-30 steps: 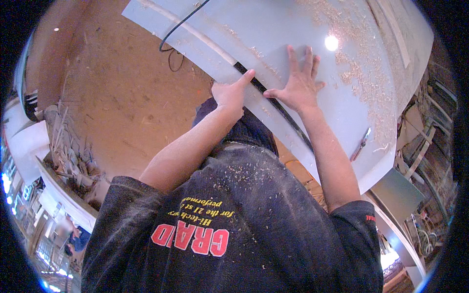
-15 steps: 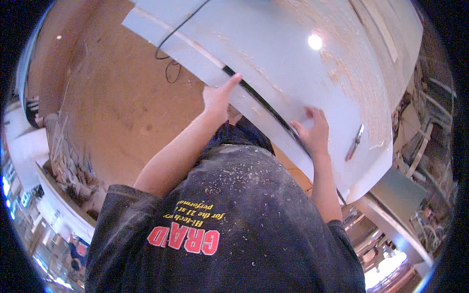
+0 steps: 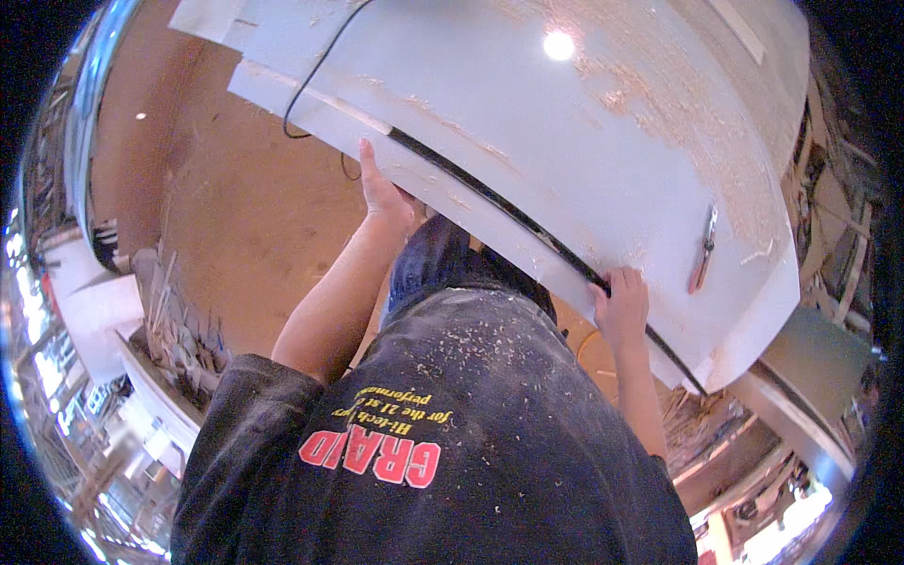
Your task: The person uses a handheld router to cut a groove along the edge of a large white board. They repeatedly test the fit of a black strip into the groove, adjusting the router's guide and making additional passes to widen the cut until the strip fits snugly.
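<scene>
A long, narrow black strip (image 3: 482,193) runs diagonally along the near side of a white panel (image 3: 527,113), in line with a pale band at its upper left. My left hand (image 3: 384,200) grips the panel's near edge, its thumb up at the rim and its fingers mostly hidden underneath. Further right, my right hand (image 3: 623,306) is closed on the black strip, with thumb and fingers pinched at its side. Beyond that hand lies a slim tool (image 3: 703,250) with a metal end and a reddish handle; its exact kind is unclear.
Wood shavings (image 3: 650,104) are scattered over the panel. A black cord (image 3: 325,71) crosses its upper left part and hangs over the edge. Brown floor (image 3: 254,198) shows at the left, with scrap wood (image 3: 179,330) piled beside it. More scraps lie at the far right.
My right hand has come down along the black strip and closed on it from an open pose. My left hand has shifted left along the panel's edge, off the strip. The view has shifted.
</scene>
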`<control>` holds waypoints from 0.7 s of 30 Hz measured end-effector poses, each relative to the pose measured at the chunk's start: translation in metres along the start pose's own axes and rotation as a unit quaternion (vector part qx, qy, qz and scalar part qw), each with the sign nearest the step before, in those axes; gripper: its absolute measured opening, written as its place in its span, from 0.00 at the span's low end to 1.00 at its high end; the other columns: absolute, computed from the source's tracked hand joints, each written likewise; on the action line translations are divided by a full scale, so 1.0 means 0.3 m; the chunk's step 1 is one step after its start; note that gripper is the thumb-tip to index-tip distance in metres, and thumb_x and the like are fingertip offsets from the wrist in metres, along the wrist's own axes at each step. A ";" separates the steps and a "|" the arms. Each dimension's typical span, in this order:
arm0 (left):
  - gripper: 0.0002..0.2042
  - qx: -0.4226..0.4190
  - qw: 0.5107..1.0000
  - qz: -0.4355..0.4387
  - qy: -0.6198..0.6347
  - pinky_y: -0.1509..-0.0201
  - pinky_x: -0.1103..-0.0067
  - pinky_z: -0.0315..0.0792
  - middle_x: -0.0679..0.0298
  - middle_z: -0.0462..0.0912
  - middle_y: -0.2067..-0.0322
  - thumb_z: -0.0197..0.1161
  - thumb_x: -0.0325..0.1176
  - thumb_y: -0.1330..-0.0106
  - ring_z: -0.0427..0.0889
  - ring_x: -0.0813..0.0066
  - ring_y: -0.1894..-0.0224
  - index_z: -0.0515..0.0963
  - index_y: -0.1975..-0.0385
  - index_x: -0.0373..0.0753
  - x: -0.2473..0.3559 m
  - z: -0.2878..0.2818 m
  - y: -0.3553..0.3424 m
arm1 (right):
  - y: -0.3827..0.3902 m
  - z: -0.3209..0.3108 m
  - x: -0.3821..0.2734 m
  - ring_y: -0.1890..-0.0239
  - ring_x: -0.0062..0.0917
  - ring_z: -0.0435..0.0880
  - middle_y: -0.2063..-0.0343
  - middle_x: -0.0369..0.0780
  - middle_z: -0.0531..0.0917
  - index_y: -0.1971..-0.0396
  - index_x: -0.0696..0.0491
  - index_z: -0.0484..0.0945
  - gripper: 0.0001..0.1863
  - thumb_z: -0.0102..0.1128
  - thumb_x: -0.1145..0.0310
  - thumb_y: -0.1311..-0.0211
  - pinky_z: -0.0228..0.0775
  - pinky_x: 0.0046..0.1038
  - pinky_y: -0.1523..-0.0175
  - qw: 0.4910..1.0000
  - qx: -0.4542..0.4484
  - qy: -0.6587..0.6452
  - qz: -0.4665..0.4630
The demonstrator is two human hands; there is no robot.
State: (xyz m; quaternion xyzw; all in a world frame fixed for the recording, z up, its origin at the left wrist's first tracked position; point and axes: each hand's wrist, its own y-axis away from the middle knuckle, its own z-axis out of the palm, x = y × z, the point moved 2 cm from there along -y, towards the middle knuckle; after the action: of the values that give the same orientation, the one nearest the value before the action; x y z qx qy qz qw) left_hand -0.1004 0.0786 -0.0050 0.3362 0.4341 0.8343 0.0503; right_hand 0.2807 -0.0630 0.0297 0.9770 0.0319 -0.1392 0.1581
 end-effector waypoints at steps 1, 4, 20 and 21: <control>0.41 0.003 1.000 -0.002 0.010 0.26 0.57 0.61 0.59 0.70 0.30 0.43 0.71 0.28 0.68 0.53 0.29 0.64 0.27 0.45 -0.002 0.005 0.005 | 0.010 -0.002 0.005 0.56 0.44 0.81 0.61 0.44 0.81 0.60 0.52 0.81 0.14 0.70 0.60 0.40 0.72 0.44 0.48 1.000 -0.004 0.003 -0.008; 0.42 0.003 1.000 0.010 0.018 0.25 0.57 0.61 0.56 0.70 0.30 0.42 0.72 0.28 0.68 0.52 0.29 0.62 0.26 0.44 -0.012 0.001 0.010 | 0.032 0.023 0.019 0.61 0.43 0.83 0.60 0.43 0.80 0.56 0.50 0.80 0.14 0.69 0.59 0.37 0.76 0.44 0.56 0.999 -0.013 -0.042 0.017; 0.38 0.164 0.932 0.238 -0.219 0.39 0.62 0.77 0.51 0.76 0.43 0.75 0.36 0.40 0.80 0.55 0.43 0.62 0.32 0.34 -0.077 -0.022 -0.022 | 0.142 -0.101 0.374 0.55 0.48 0.82 0.59 0.49 0.80 0.45 0.53 0.79 0.17 0.62 0.60 0.27 0.77 0.46 0.54 0.987 0.153 0.038 0.019; 0.38 0.181 0.908 0.270 -0.266 0.41 0.63 0.79 0.51 0.76 0.43 0.75 0.35 0.41 0.81 0.56 0.44 0.62 0.33 0.33 -0.097 -0.052 -0.057 | 0.109 -0.107 0.386 0.54 0.49 0.81 0.58 0.50 0.80 0.45 0.54 0.79 0.17 0.61 0.60 0.26 0.77 0.46 0.53 0.982 0.185 0.047 0.007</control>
State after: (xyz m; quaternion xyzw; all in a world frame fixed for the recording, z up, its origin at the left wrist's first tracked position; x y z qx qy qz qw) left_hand -0.0911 0.0676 -0.0393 0.6530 0.4406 0.6032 -0.1250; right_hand 0.4036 -0.0818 0.0361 0.9951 0.0060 -0.0956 -0.0262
